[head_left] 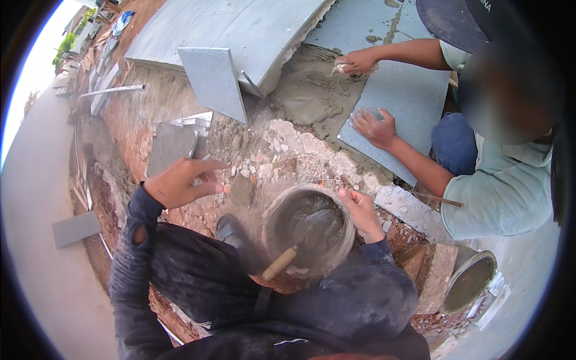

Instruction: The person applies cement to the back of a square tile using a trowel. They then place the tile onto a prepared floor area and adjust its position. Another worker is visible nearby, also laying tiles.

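Observation:
A round bucket (pixel 271 211) of wet grey mortar (pixel 300 231) stands between my knees. A trowel with a wooden handle (pixel 280 264) leans in it, its blade resting in the mortar. My right hand (pixel 363 215) is closed at the bucket's right rim, thumb side up; some of its fingers are hidden. My left hand (pixel 187 182) hovers left of the bucket over the rubble, fingers apart and holding nothing. Just beyond it lies a mortar-smeared grey board (pixel 172 147). A grey tile (pixel 214 81) leans against the raised slab edge ahead.
At the right, a co-worker presses one hand (pixel 377 127) on a large grey tile (pixel 408 99); their other hand (pixel 357 61) is over wet mortar (pixel 309 99). Broken rubble (pixel 270 159) covers the ground. A second bucket (pixel 471 282) lies tilted at lower right.

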`<state>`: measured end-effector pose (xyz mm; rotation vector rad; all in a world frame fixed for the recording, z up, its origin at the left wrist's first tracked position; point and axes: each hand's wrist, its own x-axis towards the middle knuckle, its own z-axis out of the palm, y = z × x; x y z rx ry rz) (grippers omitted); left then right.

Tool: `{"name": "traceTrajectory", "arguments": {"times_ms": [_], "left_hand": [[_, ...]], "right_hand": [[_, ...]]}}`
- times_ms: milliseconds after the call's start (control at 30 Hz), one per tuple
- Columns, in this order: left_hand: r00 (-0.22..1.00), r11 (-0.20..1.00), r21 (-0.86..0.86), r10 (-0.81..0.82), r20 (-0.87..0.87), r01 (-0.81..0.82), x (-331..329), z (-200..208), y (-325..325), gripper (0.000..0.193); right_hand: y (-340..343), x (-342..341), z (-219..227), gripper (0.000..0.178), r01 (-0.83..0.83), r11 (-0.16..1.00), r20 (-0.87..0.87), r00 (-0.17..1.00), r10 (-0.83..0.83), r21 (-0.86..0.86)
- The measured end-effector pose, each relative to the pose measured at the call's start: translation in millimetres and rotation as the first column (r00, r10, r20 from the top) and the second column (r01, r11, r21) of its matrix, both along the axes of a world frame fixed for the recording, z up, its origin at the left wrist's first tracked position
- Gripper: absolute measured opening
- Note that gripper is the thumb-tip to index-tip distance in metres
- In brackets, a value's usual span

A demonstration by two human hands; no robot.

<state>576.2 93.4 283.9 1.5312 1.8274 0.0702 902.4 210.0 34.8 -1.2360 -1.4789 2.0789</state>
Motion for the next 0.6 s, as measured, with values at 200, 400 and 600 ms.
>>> {"name": "traceTrajectory", "arguments": {"times_ms": [200, 400, 600], "left_hand": [[0.997, 0.999, -0.031, -0.044, -0.070, 0.042, -14.4, -9.5, 0.9, 0.044], [0.998, 0.996, -0.050, -0.068, -0.017, 0.067, -24.5, -21.0, 18.2, 0.045], [0.993, 0.991, -0.061, -0.120, -0.013, 0.119, -25.7, -26.2, 30.1, 0.045]], "right_hand": [[1.2, 19.6, 8.0, 0.036, 0.309, 0.941, -0.087, 0.942, -0.323, -0.140], [0.6, 28.3, 15.9, 0.036, 0.149, 0.988, -0.032, 0.988, -0.150, -0.035], [1.8, 25.6, 18.8, 0.041, 0.106, 0.991, 0.017, 0.994, -0.107, 0.084]]}}
